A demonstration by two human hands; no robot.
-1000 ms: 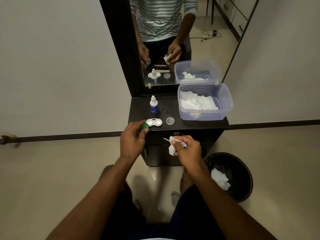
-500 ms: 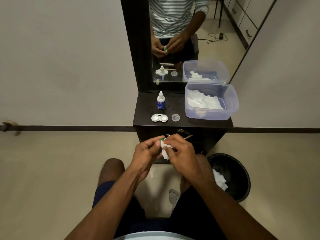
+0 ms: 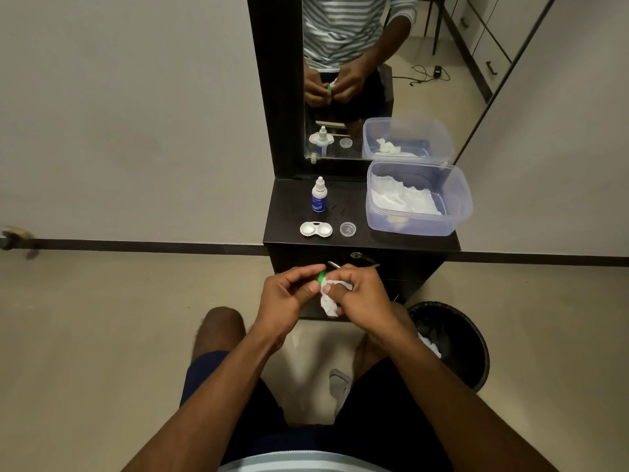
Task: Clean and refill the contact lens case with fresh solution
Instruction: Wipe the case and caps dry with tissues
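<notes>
My left hand (image 3: 289,294) pinches a small green lens-case cap (image 3: 321,276) in front of the dark cabinet. Against that cap my right hand (image 3: 362,294) presses a crumpled white tissue (image 3: 328,303) held in its curled fingers. On the cabinet top (image 3: 289,212) lies the white two-well lens case (image 3: 316,229), open, with a clear round cap (image 3: 348,229) just right of it. A small solution bottle (image 3: 319,195) with a blue label stands upright behind the case.
A clear plastic tub (image 3: 417,199) with white tissues fills the right side of the cabinet top. A black bin (image 3: 452,342) holding used tissue stands on the floor at the right. A mirror (image 3: 357,76) rises behind the cabinet. My knees are below the hands.
My left hand carried the green cap from beside the case down to my right hand; the tissue now presses on the cap. The view also shifted slightly.
</notes>
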